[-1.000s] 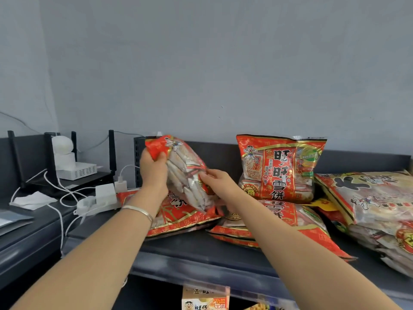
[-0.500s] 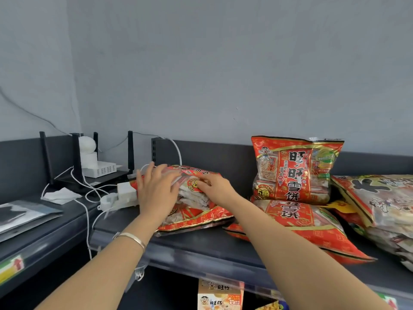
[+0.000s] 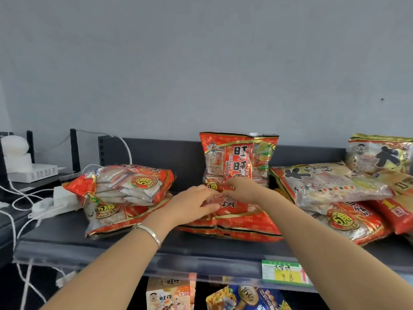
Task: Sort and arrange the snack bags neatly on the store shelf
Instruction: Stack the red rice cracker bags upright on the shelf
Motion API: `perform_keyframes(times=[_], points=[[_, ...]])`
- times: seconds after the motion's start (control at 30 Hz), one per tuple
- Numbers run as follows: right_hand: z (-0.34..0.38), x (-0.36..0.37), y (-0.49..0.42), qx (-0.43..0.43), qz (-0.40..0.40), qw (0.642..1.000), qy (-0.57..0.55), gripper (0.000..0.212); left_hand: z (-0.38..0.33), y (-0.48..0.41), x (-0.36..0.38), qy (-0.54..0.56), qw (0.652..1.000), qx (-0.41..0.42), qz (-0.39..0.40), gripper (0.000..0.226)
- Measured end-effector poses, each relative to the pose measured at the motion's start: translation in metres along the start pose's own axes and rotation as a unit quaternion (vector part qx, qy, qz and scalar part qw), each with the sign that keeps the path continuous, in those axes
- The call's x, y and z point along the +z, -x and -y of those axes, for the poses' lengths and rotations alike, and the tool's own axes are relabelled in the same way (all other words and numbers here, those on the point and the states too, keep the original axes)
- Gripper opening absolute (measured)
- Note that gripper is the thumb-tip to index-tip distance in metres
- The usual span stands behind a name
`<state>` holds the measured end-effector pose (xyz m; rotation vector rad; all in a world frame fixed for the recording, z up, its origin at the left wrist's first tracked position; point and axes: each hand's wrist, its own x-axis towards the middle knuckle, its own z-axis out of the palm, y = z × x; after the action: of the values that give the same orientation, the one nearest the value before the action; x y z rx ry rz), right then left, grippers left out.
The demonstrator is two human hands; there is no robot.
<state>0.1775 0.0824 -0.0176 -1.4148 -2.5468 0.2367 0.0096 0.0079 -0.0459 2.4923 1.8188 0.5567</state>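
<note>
Plain grey wall (image 3: 201, 63) behind, dark store shelf (image 3: 134, 249) across the view. Four groups of snack bags are seen on it: a left stack (image 3: 125, 189) of two lying flat, a flat red bag (image 3: 241, 227) in the middle, an upright red bag (image 3: 239, 157) leaned on the back panel (image 3: 156, 153) just behind it, and pale bags (image 3: 330, 186) piled at the right. The left hand (image 3: 194, 202) is laid on the flat red bag's top face, fingers nearly straight, nothing gripped. The right hand (image 3: 243, 191) is set where the flat and upright bags meet, fingers curled under — whether a bag edge is pinched cannot be told. Step in hand, as judged: the flat red bag is being taken up or squared. The next move calls for a two-handed hold at its far edge and a lift clear of the upright red bag, so that one is not toppled. The flat red bag is face up, print readable from the aisle, so its top seam is judged to point at the back panel — long axis front to back, though foreshortened
</note>
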Motion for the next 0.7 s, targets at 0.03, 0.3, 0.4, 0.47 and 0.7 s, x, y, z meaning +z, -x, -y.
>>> perform_keyframes(times=[0.03,0.3,0.4,0.47,0.7], points=[[-0.011,-0.002,0.005,0.015,0.013,1.000,0.007,0.051,-0.007,-0.003,0.006,0.011,0.999,-0.001,0.048,0.060],[-0.052,0.000,0.031,0.062,0.054,0.995,-0.062,0.057,-0.029,-0.002,0.040,-0.166,0.985,-0.021,0.043,0.096],[-0.054,-0.004,0.035,0.053,0.043,0.996,-0.062,0.055,-0.033,0.001,0.038,-0.182,0.983,-0.014,-0.006,0.079],[-0.055,-0.006,0.037,0.051,0.036,0.997,-0.054,0.053,-0.036,0.004,0.031,-0.188,0.982,-0.005,-0.022,0.069],[-0.060,-0.009,0.042,0.039,-0.032,0.995,-0.081,0.045,-0.056,0.034,0.008,-0.215,0.975,-0.007,-0.059,0.047]])
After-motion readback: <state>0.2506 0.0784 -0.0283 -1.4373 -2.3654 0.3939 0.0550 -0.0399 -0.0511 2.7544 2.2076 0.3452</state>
